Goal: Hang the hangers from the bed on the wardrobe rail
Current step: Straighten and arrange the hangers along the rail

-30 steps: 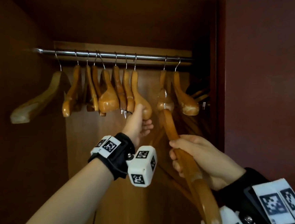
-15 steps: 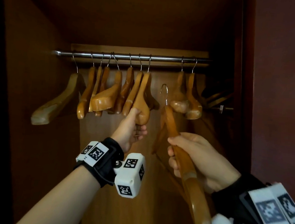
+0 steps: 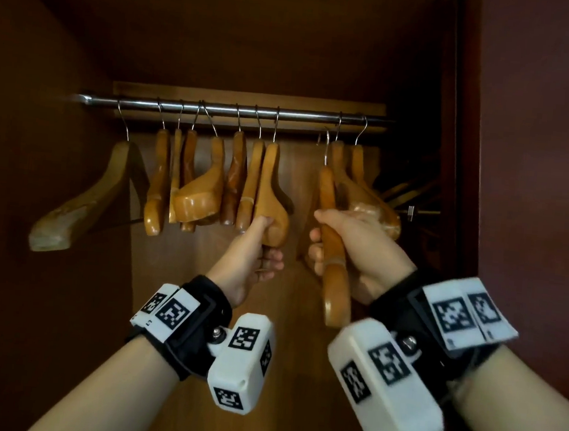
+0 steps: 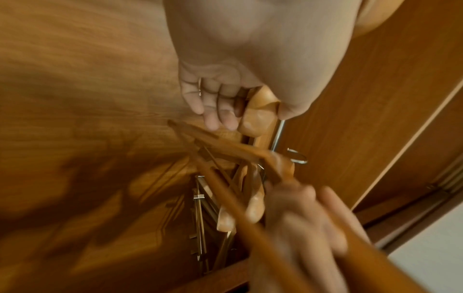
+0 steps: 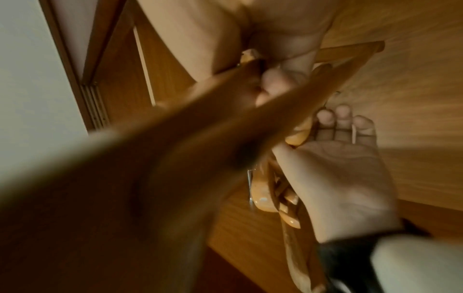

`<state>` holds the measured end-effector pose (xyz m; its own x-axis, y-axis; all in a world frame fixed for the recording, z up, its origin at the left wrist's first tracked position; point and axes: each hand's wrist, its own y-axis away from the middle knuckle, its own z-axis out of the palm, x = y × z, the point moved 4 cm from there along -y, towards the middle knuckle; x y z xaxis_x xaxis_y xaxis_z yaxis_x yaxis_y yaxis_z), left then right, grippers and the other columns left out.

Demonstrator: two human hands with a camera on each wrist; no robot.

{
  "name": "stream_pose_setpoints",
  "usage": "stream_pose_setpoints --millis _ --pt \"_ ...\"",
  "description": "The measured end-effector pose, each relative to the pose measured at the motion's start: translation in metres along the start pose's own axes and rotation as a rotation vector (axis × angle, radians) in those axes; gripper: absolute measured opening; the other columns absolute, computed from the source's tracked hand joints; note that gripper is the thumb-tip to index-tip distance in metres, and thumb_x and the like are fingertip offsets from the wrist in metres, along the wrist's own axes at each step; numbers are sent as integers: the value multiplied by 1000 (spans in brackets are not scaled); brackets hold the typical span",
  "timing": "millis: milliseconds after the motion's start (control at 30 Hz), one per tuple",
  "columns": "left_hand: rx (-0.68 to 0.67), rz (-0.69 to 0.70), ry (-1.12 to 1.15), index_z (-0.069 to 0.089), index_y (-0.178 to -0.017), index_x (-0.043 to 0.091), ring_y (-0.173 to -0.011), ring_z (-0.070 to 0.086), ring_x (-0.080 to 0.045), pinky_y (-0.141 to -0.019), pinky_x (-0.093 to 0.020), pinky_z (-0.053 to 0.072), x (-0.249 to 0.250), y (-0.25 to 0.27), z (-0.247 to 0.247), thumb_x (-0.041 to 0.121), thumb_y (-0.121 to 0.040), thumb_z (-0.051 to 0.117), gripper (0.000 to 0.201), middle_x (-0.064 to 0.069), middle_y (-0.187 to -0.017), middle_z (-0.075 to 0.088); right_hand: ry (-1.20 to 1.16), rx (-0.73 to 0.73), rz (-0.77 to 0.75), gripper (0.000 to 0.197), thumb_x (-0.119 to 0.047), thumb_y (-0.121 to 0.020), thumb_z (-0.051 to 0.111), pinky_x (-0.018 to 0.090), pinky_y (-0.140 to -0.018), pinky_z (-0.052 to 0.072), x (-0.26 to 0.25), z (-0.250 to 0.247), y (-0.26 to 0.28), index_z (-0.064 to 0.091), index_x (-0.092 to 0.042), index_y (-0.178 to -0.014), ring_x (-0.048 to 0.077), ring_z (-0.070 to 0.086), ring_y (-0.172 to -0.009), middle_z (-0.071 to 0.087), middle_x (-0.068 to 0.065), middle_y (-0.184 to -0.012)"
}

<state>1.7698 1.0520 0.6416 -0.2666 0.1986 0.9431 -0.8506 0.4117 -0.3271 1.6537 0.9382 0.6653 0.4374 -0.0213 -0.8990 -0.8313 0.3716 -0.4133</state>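
Observation:
A steel wardrobe rail [image 3: 233, 111] carries several wooden hangers: a bunch on the left and two on the right. My left hand [image 3: 256, 247] grips the lower end of the rightmost hanger of the left bunch [image 3: 271, 193], thumb on its side and fingers curled beneath; the left wrist view shows that end [image 4: 258, 119] between thumb and fingers. My right hand [image 3: 345, 248] is wrapped round the arm of a loose wooden hanger [image 3: 332, 264]. Its metal hook [image 3: 325, 146] stands just under the rail, in the gap between the two groups. In the right wrist view this hanger [image 5: 175, 148] is blurred.
The far-left hanger [image 3: 81, 204] hangs turned sideways. A folded wooden rack with a metal fitting [image 3: 411, 209] sits at the back right, close to the wardrobe's right side wall [image 3: 459, 162]. A bare stretch of rail [image 3: 305, 115] lies between the two hanger groups.
My right hand has lifted the loose hanger from low and tilted to nearly upright, bringing its hook up near the rail. My left hand has kept its hold on the hung hanger.

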Motion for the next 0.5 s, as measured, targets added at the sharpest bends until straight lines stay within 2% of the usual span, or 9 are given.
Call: stream_pose_setpoints --millis 100,200,233,367,500 --pt "-20 8 -1 60 -96 13 -59 57 -14 -64 -28 43 -2 -2 -1 55 -89 48 44 -1 -63 60 -9 17 -4 18 -25 -90 58 33 -55 43 -10 9 -26 59 -7 -86 18 55 -54 60 0 -57" --pt "-40 33 -24 62 -109 10 -66 59 -17 -69 -31 43 -3 -4 -2 56 -90 46 52 -9 -80 63 -7 51 -14 21 -23 -92 57 31 -55 46 -19 15 -48 59 -3 -98 18 57 -54 62 2 -62" --pt "-43 42 -31 63 -111 9 -66 59 -17 -68 -31 43 -2 -3 -3 55 -91 45 53 -9 -80 63 -3 62 -16 23 -22 -92 57 30 -56 47 -22 16 -55 58 -2 -104 18 58 -56 63 3 -66" --pt "-32 90 -33 62 -99 17 -65 57 -17 -67 -30 42 -2 -1 -8 51 -94 44 38 -3 -66 59 52 99 -21 37 -25 -91 57 31 -62 50 -34 17 -81 53 -3 -121 20 63 -66 67 7 -80" --pt "-25 103 -45 61 -95 18 -69 59 -19 -68 -31 43 -2 -2 -11 52 -94 46 37 -1 -63 60 68 122 -28 27 -25 -91 56 30 -61 51 -50 21 -99 53 -8 -113 19 61 -63 65 8 -82"
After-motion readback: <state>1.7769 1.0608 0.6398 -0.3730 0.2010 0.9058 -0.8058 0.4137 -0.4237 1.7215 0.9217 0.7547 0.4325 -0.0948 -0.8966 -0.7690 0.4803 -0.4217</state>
